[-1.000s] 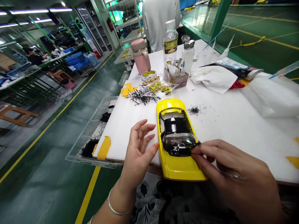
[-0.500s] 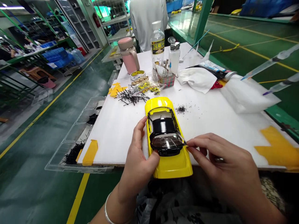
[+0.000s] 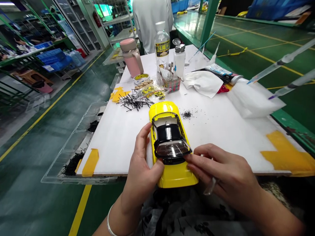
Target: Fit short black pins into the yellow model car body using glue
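Observation:
A yellow model car with a black interior and clear windscreen lies at the near edge of the white table, its nose hanging over the edge toward me. My left hand grips the car's left side, thumb pressed on the bonnet just below the windscreen. My right hand has its fingers curled, with the fingertips pressing at the windscreen's right lower corner.
Thin black rods and small black bits lie beyond the car. Behind stand a pink cup, a water bottle, a white dispenser bottle, cloth and foam bag. A clear parts tray hangs left. A person stands behind.
My left hand went from open beside the car to gripping its left side. My right fingers slid inward along the windscreen base. The view swung right.

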`<action>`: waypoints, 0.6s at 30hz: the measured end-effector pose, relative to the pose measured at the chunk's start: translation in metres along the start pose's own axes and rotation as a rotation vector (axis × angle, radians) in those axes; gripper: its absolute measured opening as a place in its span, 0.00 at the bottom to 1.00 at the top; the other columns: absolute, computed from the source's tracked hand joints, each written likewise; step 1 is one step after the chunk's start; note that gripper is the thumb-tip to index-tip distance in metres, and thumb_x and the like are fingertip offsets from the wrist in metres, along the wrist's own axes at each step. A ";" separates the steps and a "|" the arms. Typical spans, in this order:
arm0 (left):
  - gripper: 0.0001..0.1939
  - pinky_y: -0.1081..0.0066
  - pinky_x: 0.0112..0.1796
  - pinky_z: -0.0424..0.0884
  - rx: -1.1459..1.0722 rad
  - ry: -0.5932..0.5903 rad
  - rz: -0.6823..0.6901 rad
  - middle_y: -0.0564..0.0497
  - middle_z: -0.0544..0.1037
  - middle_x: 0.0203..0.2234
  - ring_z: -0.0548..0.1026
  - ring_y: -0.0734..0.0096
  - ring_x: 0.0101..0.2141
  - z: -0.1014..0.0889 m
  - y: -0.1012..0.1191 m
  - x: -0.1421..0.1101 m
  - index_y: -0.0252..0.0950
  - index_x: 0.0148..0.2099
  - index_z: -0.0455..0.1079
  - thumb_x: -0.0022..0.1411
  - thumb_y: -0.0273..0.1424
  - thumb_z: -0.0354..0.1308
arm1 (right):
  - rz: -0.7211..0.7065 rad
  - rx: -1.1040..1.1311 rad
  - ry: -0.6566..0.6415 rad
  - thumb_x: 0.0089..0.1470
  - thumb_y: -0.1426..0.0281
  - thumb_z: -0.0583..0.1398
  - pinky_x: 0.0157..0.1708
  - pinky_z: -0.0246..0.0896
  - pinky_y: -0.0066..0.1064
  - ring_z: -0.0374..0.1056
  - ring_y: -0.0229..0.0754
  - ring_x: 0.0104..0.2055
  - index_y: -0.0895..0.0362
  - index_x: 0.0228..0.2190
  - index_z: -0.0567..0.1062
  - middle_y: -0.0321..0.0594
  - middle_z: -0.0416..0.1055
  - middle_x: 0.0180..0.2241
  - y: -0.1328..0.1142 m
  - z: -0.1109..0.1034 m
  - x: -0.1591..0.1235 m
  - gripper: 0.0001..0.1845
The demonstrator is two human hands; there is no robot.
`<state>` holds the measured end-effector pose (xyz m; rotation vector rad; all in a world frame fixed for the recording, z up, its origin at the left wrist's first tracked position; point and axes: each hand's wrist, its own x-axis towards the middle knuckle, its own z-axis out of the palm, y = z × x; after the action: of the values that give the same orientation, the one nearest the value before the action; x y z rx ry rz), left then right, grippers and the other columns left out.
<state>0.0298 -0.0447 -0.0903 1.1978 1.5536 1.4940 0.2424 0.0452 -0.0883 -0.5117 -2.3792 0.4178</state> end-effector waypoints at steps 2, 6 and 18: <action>0.42 0.58 0.73 0.51 0.012 0.000 0.009 0.52 0.58 0.73 0.55 0.58 0.72 0.000 0.000 0.000 0.48 0.74 0.53 0.61 0.20 0.58 | -0.015 0.020 0.000 0.68 0.74 0.61 0.33 0.67 0.27 0.74 0.37 0.36 0.56 0.47 0.78 0.43 0.76 0.42 0.003 -0.001 0.001 0.09; 0.43 0.55 0.74 0.48 0.036 -0.008 0.020 0.51 0.57 0.73 0.53 0.56 0.73 -0.001 0.000 0.000 0.48 0.74 0.53 0.60 0.20 0.59 | -0.092 -0.001 -0.031 0.68 0.74 0.59 0.32 0.67 0.27 0.74 0.38 0.37 0.56 0.47 0.79 0.44 0.78 0.42 0.010 -0.004 0.005 0.11; 0.38 0.58 0.72 0.53 -0.091 0.013 0.006 0.53 0.58 0.73 0.55 0.59 0.73 -0.002 -0.005 -0.001 0.54 0.72 0.58 0.64 0.28 0.64 | 0.357 0.457 0.449 0.69 0.68 0.60 0.24 0.61 0.28 0.67 0.36 0.26 0.52 0.40 0.84 0.39 0.77 0.33 0.032 -0.022 -0.007 0.11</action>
<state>0.0276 -0.0460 -0.0953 1.1434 1.4763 1.5619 0.2699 0.0732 -0.0899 -0.7254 -1.6922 0.8784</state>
